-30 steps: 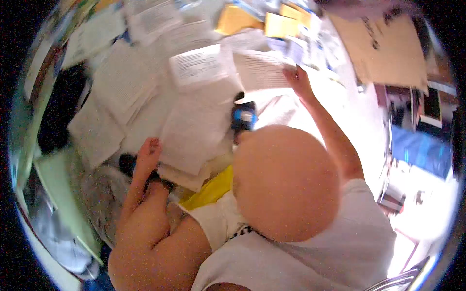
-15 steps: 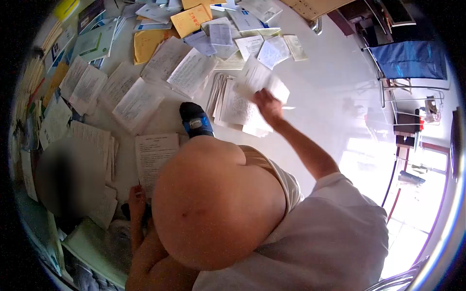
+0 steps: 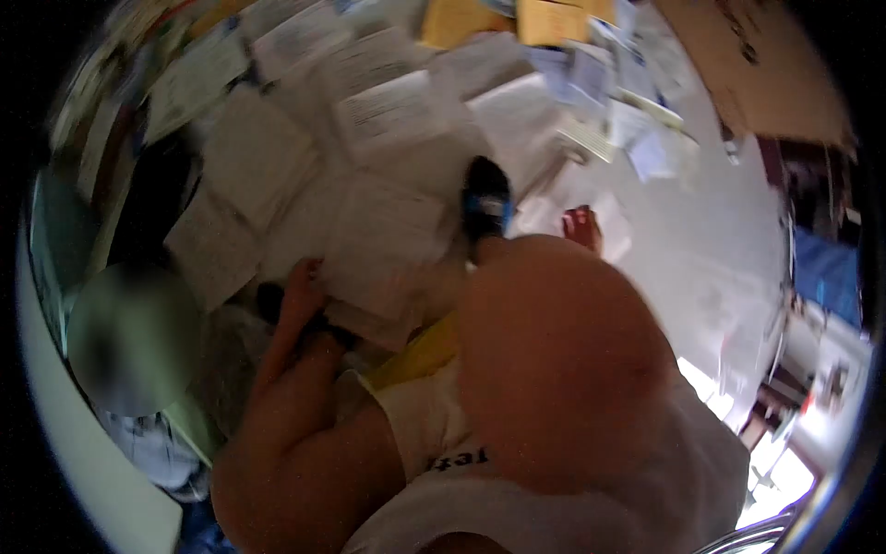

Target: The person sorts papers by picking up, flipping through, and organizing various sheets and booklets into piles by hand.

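Observation:
My left hand (image 3: 307,280) is low, with curled fingers at the left edge of a stack of printed sheets (image 3: 383,235) on the floor. It seems to pinch the edge, though the picture is blurred. Past my bent knee, my right hand (image 3: 581,227) is over white papers (image 3: 616,231). My knee hides its wrist, and motion smears its fingers, so I cannot make out their grip. Between the hands, a foot in a dark shoe with a blue patch (image 3: 486,198) stands among the papers.
More papers (image 3: 392,115) spread across the floor ahead. Orange-yellow envelopes (image 3: 552,20) lie at the far side, with a cardboard box (image 3: 752,69) at the upper right. Loose sheets (image 3: 214,245) and a dim blurred round patch (image 3: 134,342) are on the left.
The view has swung left, so papers and foot appear farther right. My right hand has come closer to my foot, and the sheet lifted in it no longer shows raised. My left hand stays by the printed sheets.

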A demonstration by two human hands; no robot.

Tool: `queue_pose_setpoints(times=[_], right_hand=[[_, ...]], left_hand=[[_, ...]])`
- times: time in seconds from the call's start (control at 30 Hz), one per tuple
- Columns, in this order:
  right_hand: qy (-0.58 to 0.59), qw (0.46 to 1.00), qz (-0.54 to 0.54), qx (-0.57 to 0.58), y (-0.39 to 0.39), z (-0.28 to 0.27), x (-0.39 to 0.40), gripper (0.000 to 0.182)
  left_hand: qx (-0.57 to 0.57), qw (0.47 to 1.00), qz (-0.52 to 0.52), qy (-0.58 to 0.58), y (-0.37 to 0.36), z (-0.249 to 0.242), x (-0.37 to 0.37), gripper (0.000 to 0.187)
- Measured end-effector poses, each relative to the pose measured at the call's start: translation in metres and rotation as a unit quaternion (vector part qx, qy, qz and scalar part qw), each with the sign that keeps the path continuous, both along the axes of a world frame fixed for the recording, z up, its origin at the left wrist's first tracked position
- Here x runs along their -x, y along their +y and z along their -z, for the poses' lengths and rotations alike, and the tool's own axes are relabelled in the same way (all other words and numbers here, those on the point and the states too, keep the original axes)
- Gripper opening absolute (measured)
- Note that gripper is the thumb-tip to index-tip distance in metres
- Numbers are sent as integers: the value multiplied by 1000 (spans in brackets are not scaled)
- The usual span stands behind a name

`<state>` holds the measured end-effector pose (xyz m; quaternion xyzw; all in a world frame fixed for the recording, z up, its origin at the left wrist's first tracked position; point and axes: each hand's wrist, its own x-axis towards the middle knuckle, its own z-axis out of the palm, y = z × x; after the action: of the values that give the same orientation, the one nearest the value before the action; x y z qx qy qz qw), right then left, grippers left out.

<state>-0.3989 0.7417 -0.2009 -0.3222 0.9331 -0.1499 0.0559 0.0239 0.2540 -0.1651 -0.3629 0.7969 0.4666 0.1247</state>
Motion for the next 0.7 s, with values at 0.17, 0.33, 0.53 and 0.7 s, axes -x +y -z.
queue_pose_setpoints(times=[0.17, 0.33, 0.53, 0.7], right_hand=[[-60, 985, -143, 76, -160, -86, -8, 15], [-85, 905, -415, 23, -272, -69, -37, 25], [-243, 888, -359, -152, -309, -55, -54, 32], [-257, 912, -311, -75, -302, -48, -54, 30]], left_hand=[[113, 992, 51, 10, 11, -41, 24, 42], [201, 974, 66, 77, 6, -16, 20, 40], [117, 990, 52, 52, 13, -13, 34, 42], [163, 984, 78, 8, 16, -9, 47, 40]])
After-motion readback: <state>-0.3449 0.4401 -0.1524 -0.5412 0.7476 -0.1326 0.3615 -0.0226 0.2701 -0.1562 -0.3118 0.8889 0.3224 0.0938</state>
